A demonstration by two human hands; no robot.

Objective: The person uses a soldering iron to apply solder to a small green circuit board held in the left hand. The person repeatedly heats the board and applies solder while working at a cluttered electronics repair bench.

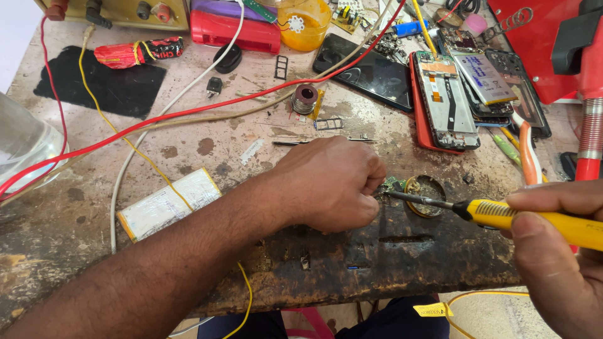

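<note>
The step in hand looks like soldering on a small part. The right hand (pixel 559 251) wraps closed around the yellow plastic handle of a soldering iron (pixel 534 220), thumb laid along the top, and the iron's dark metal tip (pixel 408 198) reaches left to the edge of a small green circuit board (pixel 396 184). The left hand (pixel 330 185) is curled into a loose fist over that board, fingers pressed together at the front — they appear to pin or pinch it, though the knuckles hide the exact hold.

The board lies near the front of the scorched, stained wooden workbench (pixel 75 207), just left of a round brass-coloured tin of dark flux or tip cleaner (pixel 427 191). Only a sliver of it shows: green, with tiny pale specks, too small to read further.

By my judgement, the next move calls for a steady tip held on one joint and a left hand that keeps the board from sliding — the tip sits very close to the fingers.

Farther back lie a coil of solder wire on a spool (pixel 306 97), a red wire (pixel 188 113) crossing the bench, and an opened red-framed phone (pixel 443 103).
</note>
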